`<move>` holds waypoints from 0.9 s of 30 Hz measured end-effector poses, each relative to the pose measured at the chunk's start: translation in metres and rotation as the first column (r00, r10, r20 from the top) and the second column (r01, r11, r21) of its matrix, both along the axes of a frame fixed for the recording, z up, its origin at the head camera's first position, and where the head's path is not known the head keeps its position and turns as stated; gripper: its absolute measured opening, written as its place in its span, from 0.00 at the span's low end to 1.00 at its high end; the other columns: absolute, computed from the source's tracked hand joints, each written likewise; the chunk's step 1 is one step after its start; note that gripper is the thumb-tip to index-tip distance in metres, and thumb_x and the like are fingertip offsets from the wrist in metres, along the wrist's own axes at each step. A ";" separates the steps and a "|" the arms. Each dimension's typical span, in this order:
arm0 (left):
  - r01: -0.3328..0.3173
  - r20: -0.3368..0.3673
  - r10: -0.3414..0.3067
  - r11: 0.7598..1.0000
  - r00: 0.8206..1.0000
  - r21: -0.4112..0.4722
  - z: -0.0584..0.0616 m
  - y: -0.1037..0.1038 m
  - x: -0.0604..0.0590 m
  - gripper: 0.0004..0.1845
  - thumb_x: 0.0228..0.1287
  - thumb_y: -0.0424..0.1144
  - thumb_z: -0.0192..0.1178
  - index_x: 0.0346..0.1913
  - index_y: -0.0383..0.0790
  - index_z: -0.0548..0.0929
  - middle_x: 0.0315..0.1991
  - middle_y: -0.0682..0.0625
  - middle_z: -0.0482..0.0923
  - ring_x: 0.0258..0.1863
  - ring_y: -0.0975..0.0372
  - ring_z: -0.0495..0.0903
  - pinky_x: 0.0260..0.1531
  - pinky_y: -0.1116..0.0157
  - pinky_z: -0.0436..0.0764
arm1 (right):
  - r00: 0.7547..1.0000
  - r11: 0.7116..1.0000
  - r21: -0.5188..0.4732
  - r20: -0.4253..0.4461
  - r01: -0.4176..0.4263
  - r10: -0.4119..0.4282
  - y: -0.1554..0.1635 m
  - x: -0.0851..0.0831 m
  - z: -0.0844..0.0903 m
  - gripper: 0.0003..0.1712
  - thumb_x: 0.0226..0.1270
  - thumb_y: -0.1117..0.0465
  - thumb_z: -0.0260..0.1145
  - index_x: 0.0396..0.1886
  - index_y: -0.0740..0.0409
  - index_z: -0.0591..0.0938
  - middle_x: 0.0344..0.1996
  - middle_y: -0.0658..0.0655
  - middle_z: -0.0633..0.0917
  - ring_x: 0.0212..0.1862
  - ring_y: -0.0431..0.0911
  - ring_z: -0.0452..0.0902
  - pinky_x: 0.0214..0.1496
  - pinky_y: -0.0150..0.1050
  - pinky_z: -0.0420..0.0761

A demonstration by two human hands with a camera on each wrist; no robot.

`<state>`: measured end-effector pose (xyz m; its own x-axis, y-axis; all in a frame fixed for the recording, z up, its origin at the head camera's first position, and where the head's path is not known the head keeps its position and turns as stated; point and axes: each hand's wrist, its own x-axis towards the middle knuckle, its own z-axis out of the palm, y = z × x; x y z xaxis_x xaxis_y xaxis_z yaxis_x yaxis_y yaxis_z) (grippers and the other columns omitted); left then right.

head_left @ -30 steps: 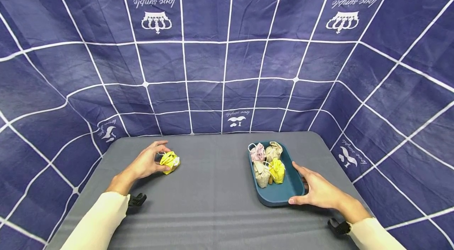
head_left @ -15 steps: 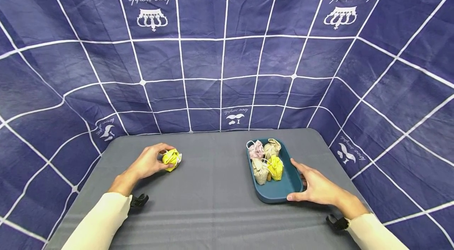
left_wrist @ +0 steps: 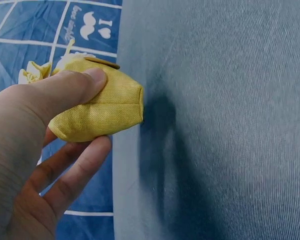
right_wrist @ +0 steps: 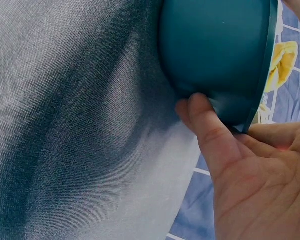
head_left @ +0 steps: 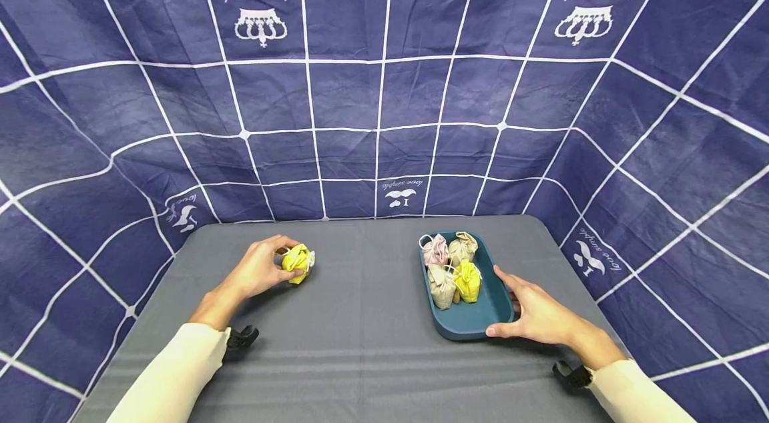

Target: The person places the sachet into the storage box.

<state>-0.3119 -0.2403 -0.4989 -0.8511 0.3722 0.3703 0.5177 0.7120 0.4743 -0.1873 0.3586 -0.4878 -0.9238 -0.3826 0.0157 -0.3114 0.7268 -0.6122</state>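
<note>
- Two hands are working: my left hand is pinching the yellow pouch just off the table.
- My right hand is gripping the teal tray, lying at 3 o'clock from the pouch, well apart.

The head camera looks forward and down from above the near edge of the grey table, far enough back to take in both hands and the blue checked backdrop beyond. The left wrist camera sits very close behind the left hand, facing the yellow pouch that the head view shows at far left. The right wrist camera looks from low beside the right hand, close against the outer wall of the teal tray, which the head view shows at right.
</note>
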 end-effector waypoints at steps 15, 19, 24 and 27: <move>0.031 -0.076 -0.026 0.997 0.997 0.071 0.021 0.034 0.019 0.28 0.50 0.34 0.94 0.53 0.38 0.92 0.45 0.49 0.92 0.44 0.54 0.94 0.48 0.45 0.96 | 1.000 1.000 -0.005 0.003 -0.002 0.002 0.000 0.000 0.000 0.79 0.58 0.42 0.95 0.91 0.79 0.58 0.77 0.80 0.78 0.61 0.56 0.95 0.58 0.38 0.95; 0.037 -0.061 -0.031 0.995 0.998 0.095 0.028 0.043 0.025 0.27 0.50 0.33 0.94 0.53 0.37 0.92 0.45 0.48 0.92 0.44 0.54 0.94 0.46 0.49 0.97 | 1.000 1.000 -0.008 0.010 -0.005 0.005 0.000 0.000 -0.001 0.79 0.58 0.42 0.95 0.91 0.79 0.58 0.77 0.81 0.78 0.60 0.55 0.95 0.58 0.38 0.95; 0.043 -0.067 -0.035 0.992 0.997 0.115 0.035 0.056 0.032 0.27 0.50 0.33 0.94 0.53 0.37 0.92 0.45 0.48 0.92 0.42 0.54 0.94 0.45 0.51 0.98 | 1.000 1.000 -0.001 0.010 -0.008 0.008 0.000 -0.001 -0.002 0.79 0.58 0.41 0.94 0.91 0.78 0.58 0.77 0.81 0.78 0.60 0.54 0.96 0.59 0.37 0.94; 0.042 -0.074 -0.033 0.992 0.997 0.120 0.039 0.064 0.036 0.27 0.50 0.34 0.94 0.52 0.39 0.92 0.45 0.49 0.92 0.42 0.54 0.95 0.45 0.51 0.97 | 1.000 1.000 0.021 -0.010 -0.009 0.010 0.001 -0.002 -0.002 0.79 0.58 0.41 0.94 0.90 0.79 0.59 0.77 0.80 0.79 0.59 0.53 0.96 0.59 0.35 0.94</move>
<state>-0.2759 -0.1762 -0.4601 -0.8071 0.3519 0.4741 0.5787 0.6308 0.5169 -0.1893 0.3595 -0.4895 -0.9199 -0.3918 0.0168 -0.3244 0.7363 -0.5938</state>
